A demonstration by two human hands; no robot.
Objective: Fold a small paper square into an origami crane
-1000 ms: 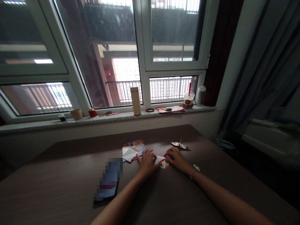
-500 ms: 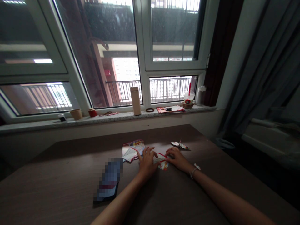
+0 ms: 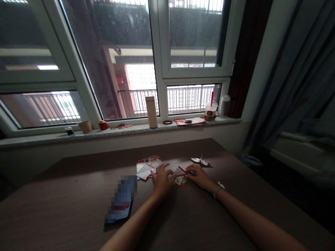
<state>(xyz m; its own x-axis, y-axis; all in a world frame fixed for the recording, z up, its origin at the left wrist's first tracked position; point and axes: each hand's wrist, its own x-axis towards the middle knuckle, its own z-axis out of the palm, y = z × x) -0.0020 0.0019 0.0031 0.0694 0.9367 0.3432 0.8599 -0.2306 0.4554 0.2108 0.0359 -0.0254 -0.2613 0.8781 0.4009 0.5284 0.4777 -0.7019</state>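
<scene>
- From the head view, two hands are at work over the brown table (image 3: 78, 195), a little apart, with the small folded paper (image 3: 180, 176) right between them, just above the middle of the tabletop!
- The left hand (image 3: 162, 180) is at the paper's left edge, thumb and forefinger touching it, the other fingers spread; whether that is a firm pinch, I cannot tell.
- Over on the other side, the right hand (image 3: 197, 175) has the paper's right corner nipped between thumb and fingertips, a pale bracelet (image 3: 217, 190) round that wrist.
- And look at the paper itself: white and red-striped on its far part, a colourful print on the near part.
- Just beyond the left hand, printed sheets (image 3: 146, 171) lie overlapping.
- A dark, pixelated flat object (image 3: 121, 202) rests left of the left forearm.
- Past the right hand sits a folded paper figure (image 3: 200, 161), wings out, on the tabletop.
- Up on the windowsill (image 3: 167, 127), a tan flask (image 3: 151, 113) stands upright; farther right, a cup with a red straw (image 3: 210, 108).
</scene>
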